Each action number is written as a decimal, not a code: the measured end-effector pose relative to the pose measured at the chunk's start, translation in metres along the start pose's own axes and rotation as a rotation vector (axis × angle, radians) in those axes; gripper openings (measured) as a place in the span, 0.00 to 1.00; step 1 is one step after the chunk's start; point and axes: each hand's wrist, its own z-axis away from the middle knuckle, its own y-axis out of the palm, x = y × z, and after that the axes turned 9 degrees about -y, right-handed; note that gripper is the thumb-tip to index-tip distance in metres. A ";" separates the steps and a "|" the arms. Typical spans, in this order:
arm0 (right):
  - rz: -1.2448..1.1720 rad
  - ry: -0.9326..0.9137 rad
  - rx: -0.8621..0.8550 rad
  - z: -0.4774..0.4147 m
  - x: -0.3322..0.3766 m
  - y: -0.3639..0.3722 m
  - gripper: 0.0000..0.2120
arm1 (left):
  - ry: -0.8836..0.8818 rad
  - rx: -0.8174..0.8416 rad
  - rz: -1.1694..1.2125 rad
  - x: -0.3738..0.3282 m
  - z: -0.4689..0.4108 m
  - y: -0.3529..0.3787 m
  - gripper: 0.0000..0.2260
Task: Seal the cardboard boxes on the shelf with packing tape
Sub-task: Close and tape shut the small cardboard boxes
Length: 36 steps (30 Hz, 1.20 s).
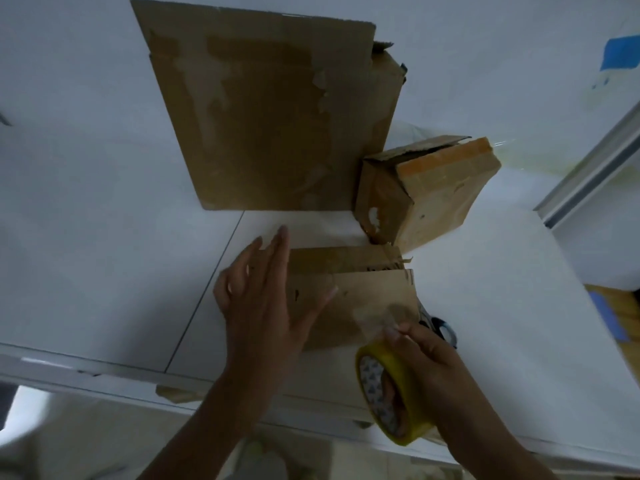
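A small flat cardboard box (363,296) lies on the white shelf (502,323) near its front edge. My left hand (263,299) rests on the box's left side with fingers spread and straight. My right hand (426,368) grips a yellow roll of packing tape (388,393) at the box's lower right corner, and a pulled strip of clear tape (377,317) lies over that corner. A large flat cardboard box (270,112) stands against the wall behind. A smaller box with an orange edge (433,195) sits tilted to its right.
A dark object (443,329), only partly visible, lies on the shelf just behind my right hand. A blue tape patch (620,51) is on the wall at upper right. A metal frame (595,161) runs along the right side. The shelf's front edge (104,372) crosses below my arms.
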 end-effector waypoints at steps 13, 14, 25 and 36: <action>-0.112 -0.014 -0.018 0.010 -0.001 -0.002 0.07 | 0.144 -0.010 0.079 -0.012 0.023 -0.011 0.16; -0.132 0.012 -0.019 0.013 -0.001 -0.003 0.07 | 0.143 -0.024 0.075 -0.013 0.030 -0.012 0.15; -0.246 0.198 0.045 0.025 -0.006 0.004 0.17 | 0.230 0.156 0.236 0.007 0.077 0.003 0.10; -0.175 0.263 0.023 0.028 -0.006 0.017 0.13 | -0.211 0.744 0.528 -0.006 0.039 -0.031 0.16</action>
